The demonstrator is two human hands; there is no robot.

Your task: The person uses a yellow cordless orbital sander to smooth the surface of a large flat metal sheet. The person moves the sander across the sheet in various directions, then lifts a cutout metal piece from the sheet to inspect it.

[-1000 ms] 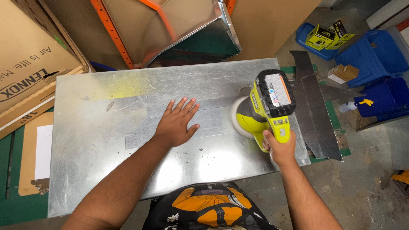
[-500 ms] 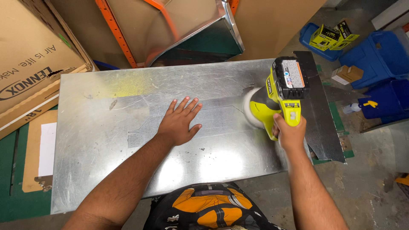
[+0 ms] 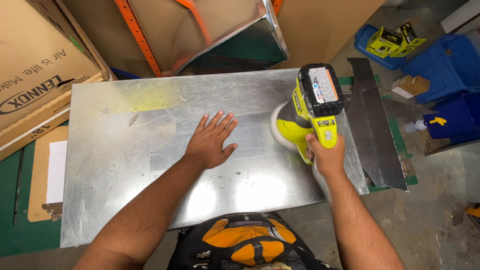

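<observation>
One left hand (image 3: 212, 142) lies flat, fingers spread, on one metal sheet (image 3: 125, 165), while at its three o'clock one right hand (image 3: 326, 152) grips one yellow-green cordless buffer (image 3: 312, 107), pad on the sheet.

Your right hand (image 3: 327, 156) holds a polisher (image 3: 310, 112) in bright yellow-green with a black battery block on top, its label grey with an orange patch, and a white pad beneath. Your left hand (image 3: 210, 142) rests on a dull grey strip (image 3: 200, 145) crossing the silvery, scratched metal sheet (image 3: 125, 200), which carries a faint yellow smear near its far left corner. Off the sheet's right edge lies a dark grey offcut (image 3: 372, 130). Beyond it sit blue bins (image 3: 445, 65) and a yellow-green and black box (image 3: 392, 40). Brown cardboard (image 3: 35, 65) flanks the left edge, over green flooring (image 3: 15, 200).
</observation>
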